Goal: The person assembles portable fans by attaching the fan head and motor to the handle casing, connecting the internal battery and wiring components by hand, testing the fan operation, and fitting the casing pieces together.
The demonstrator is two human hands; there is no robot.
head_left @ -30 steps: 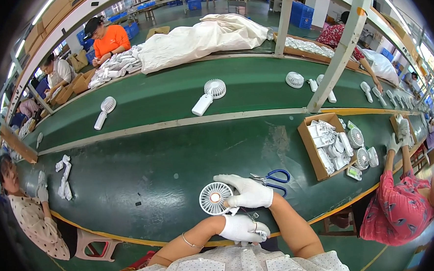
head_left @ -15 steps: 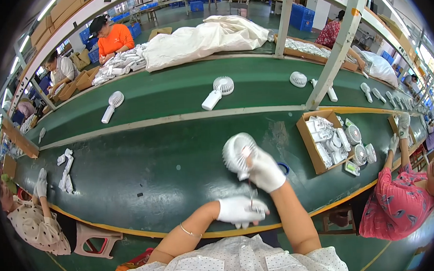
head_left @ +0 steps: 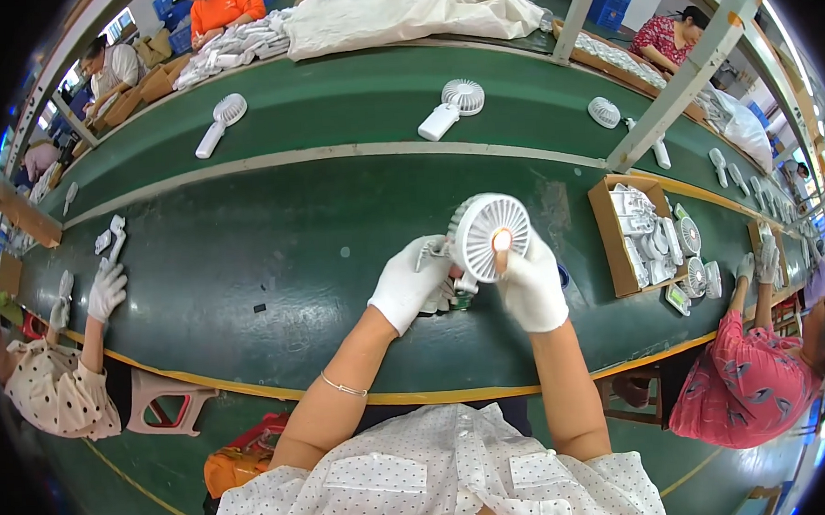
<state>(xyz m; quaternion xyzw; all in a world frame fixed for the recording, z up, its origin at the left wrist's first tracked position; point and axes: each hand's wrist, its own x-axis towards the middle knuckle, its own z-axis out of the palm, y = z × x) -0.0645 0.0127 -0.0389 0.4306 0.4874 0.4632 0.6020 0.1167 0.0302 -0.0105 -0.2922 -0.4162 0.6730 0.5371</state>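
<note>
A white handheld-fan head [head_left: 482, 235] with a round slatted grille is held up over the bench, its face tilted toward me. My right hand [head_left: 535, 286], in a white glove with a bare fingertip, grips it from the right and presses on the grille's centre. My gloved left hand [head_left: 408, 284] is curled at the left side of the fan head. Its fingers are partly hidden, and what they hold is unclear. Just below the fan head shows a small green part [head_left: 462, 301].
A cardboard box [head_left: 616, 247] of white fan parts stands at the right, with loose fan heads [head_left: 695, 276] beside it. Fans [head_left: 451, 111] lie on the belt beyond the rail. A blue ring [head_left: 564, 275] sits behind my right hand. Co-workers' hands [head_left: 106, 292] are at both sides.
My left hand has risen from near the bench edge to the fan head. The fan head has turned its grille toward me. The co-worker's hand at left has reached toward the white parts.
</note>
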